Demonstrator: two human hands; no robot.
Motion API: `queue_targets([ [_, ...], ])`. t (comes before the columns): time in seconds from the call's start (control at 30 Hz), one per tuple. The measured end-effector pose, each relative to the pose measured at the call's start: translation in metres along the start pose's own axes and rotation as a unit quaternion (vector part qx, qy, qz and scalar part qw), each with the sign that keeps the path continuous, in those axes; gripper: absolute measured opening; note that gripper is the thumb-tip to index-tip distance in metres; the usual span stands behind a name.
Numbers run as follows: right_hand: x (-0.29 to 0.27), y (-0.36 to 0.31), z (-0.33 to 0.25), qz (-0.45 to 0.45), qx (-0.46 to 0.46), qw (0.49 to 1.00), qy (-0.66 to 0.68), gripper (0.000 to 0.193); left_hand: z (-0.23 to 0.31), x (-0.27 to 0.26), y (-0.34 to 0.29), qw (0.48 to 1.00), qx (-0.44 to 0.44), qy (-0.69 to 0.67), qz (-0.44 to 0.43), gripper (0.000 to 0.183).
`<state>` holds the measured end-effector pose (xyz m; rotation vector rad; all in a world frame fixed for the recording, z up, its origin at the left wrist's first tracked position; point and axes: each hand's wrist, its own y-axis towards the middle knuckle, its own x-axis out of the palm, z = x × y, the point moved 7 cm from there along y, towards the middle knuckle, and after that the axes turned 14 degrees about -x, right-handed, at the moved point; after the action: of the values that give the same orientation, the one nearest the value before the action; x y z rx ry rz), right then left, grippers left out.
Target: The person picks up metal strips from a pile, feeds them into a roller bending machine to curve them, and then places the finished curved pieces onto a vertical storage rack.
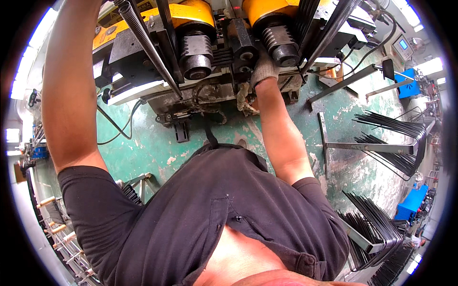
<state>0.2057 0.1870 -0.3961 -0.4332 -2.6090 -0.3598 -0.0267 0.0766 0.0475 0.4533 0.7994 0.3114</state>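
Observation:
My right hand, in a light knitted work glove, reaches into a large yellow and black machine. It sits between a black block with round holes and the right-hand toothed steel cylinder. Its fingers are hidden behind these parts, so what they touch does not show. A matching toothed cylinder stands to the left. My left forearm stretches up past the machine's left side, and the hand is beyond the picture's top edge. Long threaded rods slant down in front of the machine.
At the right, bundles of bent black rods hang on a metal stand, with more bent rods below. A control box with a screen stands far right. Cables loop over the worn green floor.

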Motion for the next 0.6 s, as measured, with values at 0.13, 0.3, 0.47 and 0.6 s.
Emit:
queue_targets([
  [0.13,0.005,-0.008,-0.012,0.035,0.046,0.997,0.045,0.038,-0.002,0.001,-0.003,1.0,-0.011,0.001,0.0,0.018],
  [0.3,0.015,-0.012,-0.015,0.045,0.042,0.991,0.12,0.037,-0.005,0.002,-0.006,1.0,-0.025,0.008,0.006,0.018],
  [0.47,-0.021,-0.001,0.027,0.028,0.06,0.995,0.075,0.03,-0.013,0.007,-0.006,0.999,-0.037,0.003,0.004,0.017],
  [0.6,-0.017,-0.007,0.038,-0.012,0.039,0.998,0.041,0.027,-0.006,0.002,-0.026,0.996,-0.079,-0.024,-0.014,0.019],
])
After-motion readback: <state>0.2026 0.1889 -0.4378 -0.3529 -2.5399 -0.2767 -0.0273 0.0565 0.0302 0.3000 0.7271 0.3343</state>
